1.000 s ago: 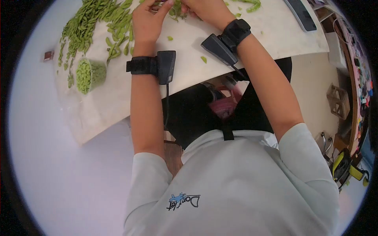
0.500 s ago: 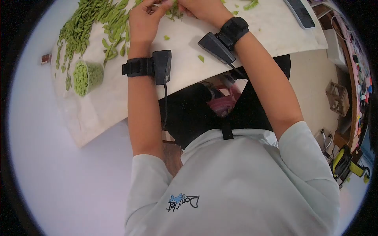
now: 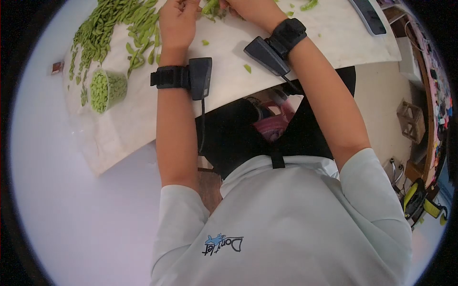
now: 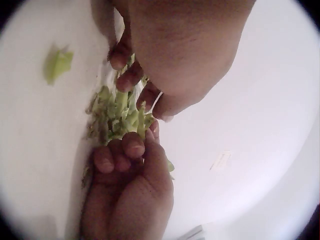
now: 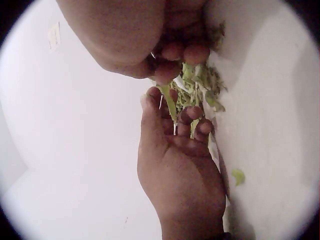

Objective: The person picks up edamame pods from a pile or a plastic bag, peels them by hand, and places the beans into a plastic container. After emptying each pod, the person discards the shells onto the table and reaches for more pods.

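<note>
In the right wrist view my right hand (image 5: 172, 30) pinches a green bean pod (image 5: 169, 102) between thumb and fingertips. Facing it, my left hand (image 5: 185, 167) has its thumb straight and fingers loosely bent, with the pod overlapping its fingertips. The head view shows the left hand (image 3: 177, 28) near the table's far side, and the right hand (image 3: 255, 12) a short gap to its right. Behind both sets of fingers lies a small heap of green pods (image 4: 120, 107). Part of the left hand's palm is hidden.
A large pile of bean pods (image 3: 98, 35) spreads at the far left. Near it a clear cup of shelled green beans (image 3: 107, 90) lies tipped toward the left. A phone (image 3: 369, 16) rests at the right, and green scraps (image 3: 247, 68) dot the white table (image 3: 229, 90).
My hands, close together over the pods before, have drawn slightly apart. The left fingers have curled in further, and the head view has shifted a little.
</note>
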Demonstrator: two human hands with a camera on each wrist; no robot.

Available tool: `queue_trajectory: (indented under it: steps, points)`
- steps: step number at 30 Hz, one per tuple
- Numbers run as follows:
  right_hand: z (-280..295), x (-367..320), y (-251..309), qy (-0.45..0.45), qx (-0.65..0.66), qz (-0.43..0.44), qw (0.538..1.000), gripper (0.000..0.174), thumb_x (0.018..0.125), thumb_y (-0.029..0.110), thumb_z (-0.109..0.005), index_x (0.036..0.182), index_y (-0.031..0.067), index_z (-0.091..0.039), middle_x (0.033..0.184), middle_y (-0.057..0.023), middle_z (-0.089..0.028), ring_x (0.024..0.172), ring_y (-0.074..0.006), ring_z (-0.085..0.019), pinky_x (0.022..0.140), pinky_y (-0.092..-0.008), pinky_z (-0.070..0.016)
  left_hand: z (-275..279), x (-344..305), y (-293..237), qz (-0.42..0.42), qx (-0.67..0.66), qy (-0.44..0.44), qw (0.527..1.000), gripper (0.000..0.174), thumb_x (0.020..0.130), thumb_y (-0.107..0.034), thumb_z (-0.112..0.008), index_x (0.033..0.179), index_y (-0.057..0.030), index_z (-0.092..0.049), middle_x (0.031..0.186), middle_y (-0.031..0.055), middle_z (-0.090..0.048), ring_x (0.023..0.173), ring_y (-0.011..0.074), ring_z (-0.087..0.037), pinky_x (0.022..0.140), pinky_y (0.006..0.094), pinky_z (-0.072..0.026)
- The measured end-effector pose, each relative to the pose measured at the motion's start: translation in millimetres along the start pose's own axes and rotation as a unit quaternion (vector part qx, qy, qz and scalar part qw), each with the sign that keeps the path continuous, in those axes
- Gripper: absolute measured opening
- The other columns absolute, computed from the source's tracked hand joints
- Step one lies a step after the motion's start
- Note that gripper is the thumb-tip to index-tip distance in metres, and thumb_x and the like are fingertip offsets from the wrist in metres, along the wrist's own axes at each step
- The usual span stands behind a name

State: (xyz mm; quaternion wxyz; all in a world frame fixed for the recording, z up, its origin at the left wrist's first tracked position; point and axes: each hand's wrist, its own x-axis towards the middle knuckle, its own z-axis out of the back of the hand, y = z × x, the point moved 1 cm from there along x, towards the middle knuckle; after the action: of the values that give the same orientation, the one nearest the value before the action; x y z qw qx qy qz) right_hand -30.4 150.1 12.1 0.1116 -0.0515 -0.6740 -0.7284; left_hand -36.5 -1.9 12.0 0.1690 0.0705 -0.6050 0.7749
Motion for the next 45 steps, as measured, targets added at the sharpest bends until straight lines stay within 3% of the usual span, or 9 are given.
queue_trajectory:
  steps: [8, 17, 29, 33, 35, 37, 39, 41, 45]
  points:
    - [1, -2, 3, 0.009, 0.023, -0.016, 1.000, 0.016, 0.090, 0.012, -0.051, 0.100, -0.0004, -0.054, 0.060, -0.0037, -0.054, 0.049, -0.0106, -0.050, 0.046, -0.0254, -0.0401, 6, 1, 7, -0.028, 0.045, 0.012, 0.999, 0.036, 0.098, -0.033, -0.042, 0.089, -0.0024, -0.059, 0.062, -0.0003, -0.049, 0.058, 0.0057, -0.043, 0.054, 0.0223, -0.0344]
    - [0, -1, 0, 0.007, 0.042, -0.003, 0.999, 0.013, 0.090, 0.012, -0.052, 0.093, 0.0000, -0.054, 0.061, -0.0038, -0.054, 0.049, -0.0113, -0.051, 0.047, -0.0260, -0.0401, 4, 3, 8, -0.003, -0.016, 0.021, 1.000, 0.018, 0.094, -0.023, -0.052, 0.091, -0.0053, -0.054, 0.075, -0.0025, -0.052, 0.061, 0.0043, -0.042, 0.056, 0.0201, -0.0360]
    - [-1, 0, 2, 0.012, 0.042, -0.023, 0.999, 0.014, 0.090, 0.013, -0.052, 0.095, -0.0001, -0.055, 0.063, -0.0043, -0.055, 0.051, -0.0114, -0.052, 0.048, -0.0264, -0.0411, 8, 6, 15, -0.013, -0.008, 0.051, 0.999, 0.019, 0.094, -0.023, -0.051, 0.089, -0.0057, -0.055, 0.072, -0.0031, -0.051, 0.061, 0.0035, -0.041, 0.056, 0.0192, -0.0344]
    - [-1, 3, -3, -0.005, -0.038, 0.022, 0.999, 0.018, 0.091, 0.013, -0.053, 0.101, -0.0010, -0.055, 0.067, -0.0065, -0.058, 0.056, -0.0117, -0.054, 0.051, -0.0274, -0.0429, 7, 3, 15, 0.005, -0.005, 0.017, 1.000, 0.021, 0.094, -0.024, -0.051, 0.091, -0.0050, -0.058, 0.071, -0.0025, -0.052, 0.060, 0.0030, -0.042, 0.055, 0.0203, -0.0349]
    - [-3, -2, 12, -0.002, 0.017, -0.025, 1.000, 0.018, 0.093, 0.018, -0.049, 0.088, 0.0015, -0.053, 0.061, -0.0031, -0.051, 0.053, -0.0115, -0.046, 0.050, -0.0273, -0.0398, 16, 4, 21, -0.025, 0.016, -0.011, 1.000, 0.022, 0.094, -0.025, -0.051, 0.094, -0.0048, -0.060, 0.071, -0.0018, -0.052, 0.060, 0.0035, -0.043, 0.054, 0.0212, -0.0360]
    - [1, 4, -14, 0.008, -0.048, -0.013, 0.999, 0.019, 0.091, 0.019, -0.055, 0.103, 0.0051, -0.060, 0.060, 0.0011, -0.054, 0.047, -0.0046, -0.045, 0.043, -0.0206, -0.0352, 26, -4, 8, -0.020, -0.077, -0.065, 0.995, 0.019, 0.091, -0.019, -0.057, 0.096, -0.0007, -0.058, 0.078, 0.0035, -0.058, 0.066, 0.0086, -0.051, 0.060, 0.0231, -0.0420]
    - [1, 4, -17, -0.015, -0.037, -0.017, 0.999, 0.021, 0.089, 0.022, -0.056, 0.102, 0.0059, -0.061, 0.060, -0.0020, -0.059, 0.047, -0.0076, -0.049, 0.045, -0.0240, -0.0396, 35, -20, -12, -0.036, -0.137, -0.130, 0.981, 0.022, 0.091, -0.018, -0.056, 0.097, 0.0031, -0.056, 0.082, 0.0081, -0.061, 0.067, 0.0119, -0.054, 0.062, 0.0249, -0.0448]
    - [0, 4, -14, -0.025, -0.017, -0.027, 0.999, 0.022, 0.087, 0.023, -0.056, 0.102, 0.0067, -0.061, 0.060, -0.0033, -0.060, 0.046, -0.0087, -0.050, 0.045, -0.0252, -0.0408, 58, -44, -34, 0.013, -0.059, -0.188, 0.980, 0.020, 0.090, -0.017, -0.057, 0.098, 0.0020, -0.056, 0.082, 0.0073, -0.061, 0.067, 0.0113, -0.055, 0.062, 0.0249, -0.0451]
    - [-3, 1, -13, -0.019, 0.051, -0.064, 0.996, 0.020, 0.087, 0.018, -0.055, 0.104, 0.0084, -0.060, 0.059, -0.0014, -0.056, 0.044, -0.0071, -0.046, 0.042, -0.0230, -0.0364, 130, -93, -49, -0.007, 0.075, -0.254, 0.964, 0.019, 0.089, -0.015, -0.060, 0.099, 0.0008, -0.057, 0.081, 0.0038, -0.061, 0.068, 0.0108, -0.056, 0.061, 0.0247, -0.0457]
